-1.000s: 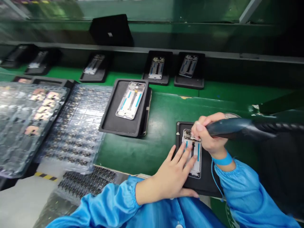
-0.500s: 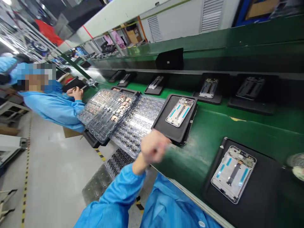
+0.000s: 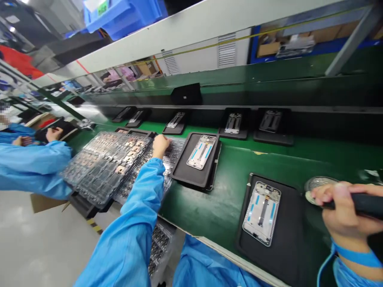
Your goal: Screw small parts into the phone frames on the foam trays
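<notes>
My left hand [image 3: 160, 146] reaches over the clear plastic tray of small parts [image 3: 176, 149]. Its fingers are drawn together at the tray's far side, and whatever they pinch is hidden. At the right, my right hand [image 3: 342, 211] is wrapped around a black-handled tool [image 3: 366, 203] whose working end I cannot make out. Just beyond that hand is a round, shiny dish [image 3: 320, 183]. Between my hands, an open phone frame [image 3: 261, 213] with blue strips lies on a black tray [image 3: 289, 235]. A second phone frame [image 3: 202, 151] rests on stacked black trays [image 3: 182, 165].
Left of my arm sits a clear tray with copper-coloured parts [image 3: 104, 159]. Several black trays carrying phone frames [image 3: 233, 123] line the green belt behind. A co-worker's blue sleeve [image 3: 36, 159] is at the far left. A shelf beam [image 3: 191, 30] crosses above.
My left hand has moved away from me onto the parts tray. My right hand with the black-handled tool has come into view. The view has swung to the right.
</notes>
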`<act>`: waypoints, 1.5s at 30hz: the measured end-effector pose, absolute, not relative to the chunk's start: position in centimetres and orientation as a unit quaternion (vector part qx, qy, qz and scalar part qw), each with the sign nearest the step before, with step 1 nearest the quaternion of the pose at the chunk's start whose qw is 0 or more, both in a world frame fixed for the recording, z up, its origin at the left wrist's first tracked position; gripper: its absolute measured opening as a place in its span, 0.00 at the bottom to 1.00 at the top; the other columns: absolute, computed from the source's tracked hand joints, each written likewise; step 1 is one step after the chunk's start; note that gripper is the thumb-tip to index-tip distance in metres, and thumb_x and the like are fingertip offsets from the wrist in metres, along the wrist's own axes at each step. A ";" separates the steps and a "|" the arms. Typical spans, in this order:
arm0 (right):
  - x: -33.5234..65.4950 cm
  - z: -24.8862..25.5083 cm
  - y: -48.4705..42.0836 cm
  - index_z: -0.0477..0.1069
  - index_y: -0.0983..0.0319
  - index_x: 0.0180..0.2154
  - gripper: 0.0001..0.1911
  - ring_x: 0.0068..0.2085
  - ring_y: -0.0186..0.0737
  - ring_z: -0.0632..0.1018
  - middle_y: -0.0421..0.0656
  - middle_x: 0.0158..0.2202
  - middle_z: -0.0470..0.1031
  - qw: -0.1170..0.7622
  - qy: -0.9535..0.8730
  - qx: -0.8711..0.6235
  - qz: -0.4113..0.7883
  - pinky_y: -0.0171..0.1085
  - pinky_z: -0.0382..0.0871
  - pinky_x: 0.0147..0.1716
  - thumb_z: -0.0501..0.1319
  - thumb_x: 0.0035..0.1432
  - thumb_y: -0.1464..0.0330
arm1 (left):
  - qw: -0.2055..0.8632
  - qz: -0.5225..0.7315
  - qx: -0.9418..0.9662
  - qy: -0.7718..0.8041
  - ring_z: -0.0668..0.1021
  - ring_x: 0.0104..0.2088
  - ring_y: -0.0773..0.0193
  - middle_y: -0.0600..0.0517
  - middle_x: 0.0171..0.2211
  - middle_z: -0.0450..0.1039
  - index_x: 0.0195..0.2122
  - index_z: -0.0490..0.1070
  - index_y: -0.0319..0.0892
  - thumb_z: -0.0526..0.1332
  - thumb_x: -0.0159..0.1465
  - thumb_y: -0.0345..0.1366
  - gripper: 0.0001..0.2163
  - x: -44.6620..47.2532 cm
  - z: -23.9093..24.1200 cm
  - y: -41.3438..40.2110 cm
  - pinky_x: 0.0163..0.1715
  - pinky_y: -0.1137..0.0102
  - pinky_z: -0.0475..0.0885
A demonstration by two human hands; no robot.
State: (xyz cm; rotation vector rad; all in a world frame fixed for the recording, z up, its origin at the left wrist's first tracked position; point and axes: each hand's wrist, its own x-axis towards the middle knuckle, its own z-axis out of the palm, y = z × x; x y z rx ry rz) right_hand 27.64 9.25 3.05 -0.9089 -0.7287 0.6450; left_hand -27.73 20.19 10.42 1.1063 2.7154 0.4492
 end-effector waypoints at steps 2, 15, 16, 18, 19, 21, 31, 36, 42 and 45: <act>27.1 3.6 9.3 0.76 0.47 0.36 0.32 0.15 0.46 0.69 0.34 0.20 0.71 0.781 -0.385 -0.417 0.261 0.54 0.75 0.16 0.94 0.46 0.46 | 0.086 0.166 0.370 0.910 0.91 0.65 0.46 0.42 0.67 0.88 0.68 0.86 0.42 0.79 0.85 0.48 0.19 -27.5 10.9 20.5 0.68 0.45 0.91; 27.3 4.9 9.4 0.72 0.51 0.43 0.27 0.18 0.37 0.73 0.29 0.24 0.72 0.775 -0.447 -0.368 0.254 0.39 0.76 0.22 0.87 0.73 0.50 | 0.131 0.394 0.532 0.738 0.94 0.49 0.52 0.52 0.56 0.97 0.58 0.92 0.48 0.81 0.69 0.40 0.17 -18.6 11.7 11.6 0.63 0.51 0.95; 27.4 4.8 9.4 0.72 0.51 0.43 0.27 0.18 0.37 0.73 0.29 0.24 0.72 0.772 -0.449 -0.369 0.256 0.39 0.76 0.22 0.87 0.73 0.50 | 0.193 0.389 0.591 0.680 0.95 0.48 0.50 0.51 0.54 0.97 0.59 0.93 0.49 0.83 0.71 0.42 0.17 -16.5 11.4 9.2 0.59 0.52 0.97; 27.5 4.6 9.4 0.72 0.51 0.44 0.27 0.18 0.38 0.73 0.29 0.25 0.72 0.771 -0.451 -0.368 0.257 0.40 0.77 0.22 0.87 0.73 0.50 | 0.303 0.338 0.682 0.573 0.95 0.45 0.52 0.50 0.50 0.95 0.59 0.96 0.52 0.80 0.78 0.42 0.11 -11.9 10.4 4.8 0.48 0.58 0.96; 27.6 4.5 9.5 0.72 0.51 0.44 0.26 0.18 0.38 0.73 0.29 0.25 0.72 0.772 -0.453 -0.366 0.255 0.41 0.78 0.22 0.87 0.73 0.51 | 0.343 0.308 0.715 0.526 0.95 0.46 0.53 0.48 0.50 0.95 0.59 0.96 0.52 0.78 0.82 0.40 0.09 -9.7 9.7 3.0 0.47 0.61 0.95; 27.7 4.2 9.5 0.73 0.51 0.45 0.24 0.18 0.39 0.74 0.29 0.26 0.72 0.770 -0.467 -0.356 0.250 0.42 0.79 0.21 0.86 0.75 0.53 | 0.391 0.266 0.751 0.460 0.95 0.45 0.55 0.47 0.48 0.95 0.57 0.97 0.51 0.76 0.84 0.34 0.08 -5.8 8.1 0.7 0.49 0.63 0.93; 27.5 3.9 9.9 0.76 0.50 0.46 0.19 0.18 0.39 0.74 0.30 0.26 0.72 0.760 -0.497 -0.341 0.244 0.42 0.77 0.20 0.84 0.77 0.55 | 0.360 0.128 0.797 0.468 0.86 0.63 0.39 0.47 0.49 0.97 0.52 1.00 0.56 0.83 0.80 0.34 0.07 -0.8 3.6 -1.5 0.67 0.41 0.80; 27.5 3.7 10.0 0.76 0.50 0.46 0.20 0.19 0.38 0.74 0.30 0.27 0.73 0.757 -0.493 -0.355 0.240 0.43 0.76 0.21 0.84 0.78 0.54 | 0.280 0.183 0.806 0.489 0.80 0.70 0.35 0.41 0.65 0.91 0.48 1.00 0.58 0.85 0.79 0.39 0.03 -1.4 2.4 -2.2 0.68 0.38 0.82; 27.8 3.5 10.4 0.74 0.53 0.47 0.21 0.19 0.34 0.75 0.29 0.28 0.74 0.763 -0.509 -0.321 0.236 0.37 0.77 0.22 0.84 0.78 0.57 | 0.301 0.220 0.785 0.496 0.79 0.67 0.40 0.42 0.63 0.90 0.46 0.97 0.53 0.90 0.74 0.40 0.05 -1.7 1.6 -2.0 0.74 0.39 0.82; 27.9 3.5 10.5 0.73 0.53 0.47 0.21 0.19 0.33 0.75 0.28 0.27 0.73 0.762 -0.511 -0.321 0.237 0.35 0.77 0.22 0.84 0.79 0.58 | 0.305 0.221 0.783 0.496 0.79 0.67 0.39 0.42 0.64 0.89 0.44 0.96 0.52 0.92 0.71 0.40 0.08 -1.6 1.4 -1.9 0.74 0.39 0.81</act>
